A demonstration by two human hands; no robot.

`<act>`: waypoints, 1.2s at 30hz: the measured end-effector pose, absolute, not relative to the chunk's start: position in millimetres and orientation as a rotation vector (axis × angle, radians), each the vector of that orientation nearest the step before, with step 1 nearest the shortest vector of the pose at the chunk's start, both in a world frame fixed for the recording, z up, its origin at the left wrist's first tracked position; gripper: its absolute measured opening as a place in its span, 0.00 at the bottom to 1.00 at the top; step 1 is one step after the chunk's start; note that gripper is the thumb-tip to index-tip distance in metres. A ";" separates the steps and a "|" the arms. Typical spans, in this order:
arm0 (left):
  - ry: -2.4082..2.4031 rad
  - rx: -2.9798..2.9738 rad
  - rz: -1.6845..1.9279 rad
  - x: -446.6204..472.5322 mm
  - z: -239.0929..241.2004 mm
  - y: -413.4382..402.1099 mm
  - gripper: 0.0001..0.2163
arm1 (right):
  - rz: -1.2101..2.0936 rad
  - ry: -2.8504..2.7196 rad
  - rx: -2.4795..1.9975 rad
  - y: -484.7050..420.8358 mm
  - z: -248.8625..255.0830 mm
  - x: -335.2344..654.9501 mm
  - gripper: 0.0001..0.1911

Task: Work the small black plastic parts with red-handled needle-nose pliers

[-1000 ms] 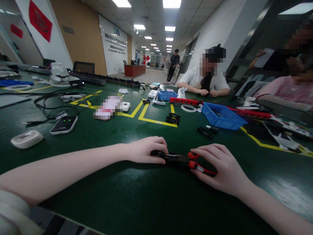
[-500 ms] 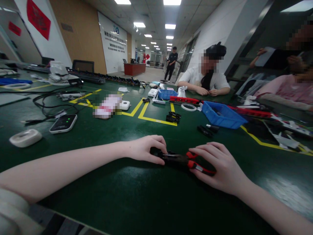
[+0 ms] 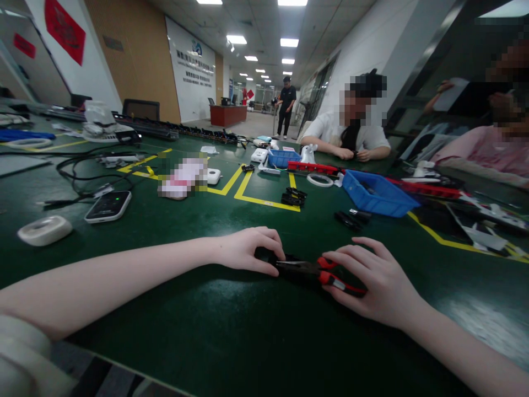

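Note:
My right hand (image 3: pixel 370 275) is closed around the red-and-black handles of a pair of pliers (image 3: pixel 341 284), whose handles are spread apart. The jaws point left and reach a small black part close to my left fingertips. My left hand (image 3: pixel 254 251) pinches that small black part (image 3: pixel 273 259) between thumb and fingers; its exact kind is hard to make out, as the fingers hide much of it. Both hands stay low over the green table (image 3: pixel 231 342).
Black parts (image 3: pixel 351 219) lie beyond my right hand, near a blue bin (image 3: pixel 378 193). More black pieces (image 3: pixel 294 197) sit by the yellow tape. At left are a black-faced device (image 3: pixel 108 207), a white ring-shaped object (image 3: pixel 44 230), and a phone (image 3: pixel 184 177). A co-worker (image 3: pixel 351 132) sits opposite.
Both hands hold nearly the same pose; my right index finger lifts slightly. Across the room, the standing person has shifted a little to the left.

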State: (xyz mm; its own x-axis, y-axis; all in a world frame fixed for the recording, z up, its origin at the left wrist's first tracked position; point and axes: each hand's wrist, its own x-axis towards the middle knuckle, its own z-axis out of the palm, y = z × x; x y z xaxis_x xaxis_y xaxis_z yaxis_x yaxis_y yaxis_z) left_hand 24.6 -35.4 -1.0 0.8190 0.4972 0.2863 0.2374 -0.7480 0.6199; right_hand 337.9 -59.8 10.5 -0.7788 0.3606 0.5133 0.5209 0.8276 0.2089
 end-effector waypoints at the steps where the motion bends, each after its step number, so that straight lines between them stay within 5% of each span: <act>1: 0.538 2.422 0.595 24.7 -1.0 -35.3 0.10 | -0.473 -2.549 -0.650 -59.6 10.7 338.1 0.17; 36: 0.547 2.418 0.624 27.5 -0.2 -36.2 0.07 | -0.447 -2.581 -0.638 -53.2 7.1 341.9 0.18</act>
State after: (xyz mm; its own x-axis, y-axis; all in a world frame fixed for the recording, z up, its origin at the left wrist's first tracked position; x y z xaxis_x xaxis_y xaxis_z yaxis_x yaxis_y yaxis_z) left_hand 27.5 -36.2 -0.2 0.8066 0.5061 0.3054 0.2362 -0.7496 0.6183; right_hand 341.9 -53.2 7.1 -0.7960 0.3594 0.4871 0.5022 0.8413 0.2000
